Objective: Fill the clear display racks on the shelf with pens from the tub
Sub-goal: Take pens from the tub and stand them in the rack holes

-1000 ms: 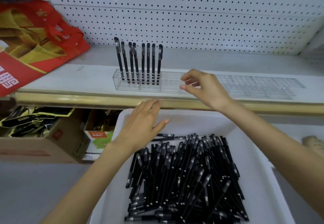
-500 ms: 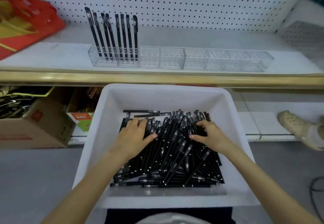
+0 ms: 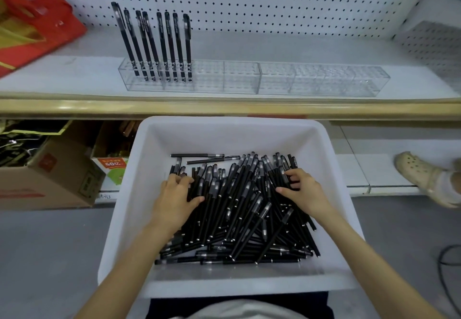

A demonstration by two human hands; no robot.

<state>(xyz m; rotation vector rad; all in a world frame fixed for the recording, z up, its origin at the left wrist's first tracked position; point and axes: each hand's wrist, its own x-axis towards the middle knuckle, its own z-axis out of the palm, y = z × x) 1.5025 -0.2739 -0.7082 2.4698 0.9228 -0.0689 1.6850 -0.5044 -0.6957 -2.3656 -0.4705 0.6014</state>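
As the racks [image 3: 249,79] stand: eight standing pens [image 3: 159,44] fill the left end only, beyond the tub [image 3: 232,129] on the shelf [image 3: 74,74].
Left to do: nearly all holes in both racks look bare; I judge the job barely begun.
Stock: pens [image 3: 244,214] lie in a deep loose heap inside the tub.
Left hand [image 3: 174,199]: on the heap's left side, fingers bent into it; grip cannot be told.
Right hand [image 3: 304,191]: on the heap's right side, fingers curled round a few pens.
Writing: "60" plus one character on an orange label [image 3: 113,163], left of the tub; barrel print too small to read.
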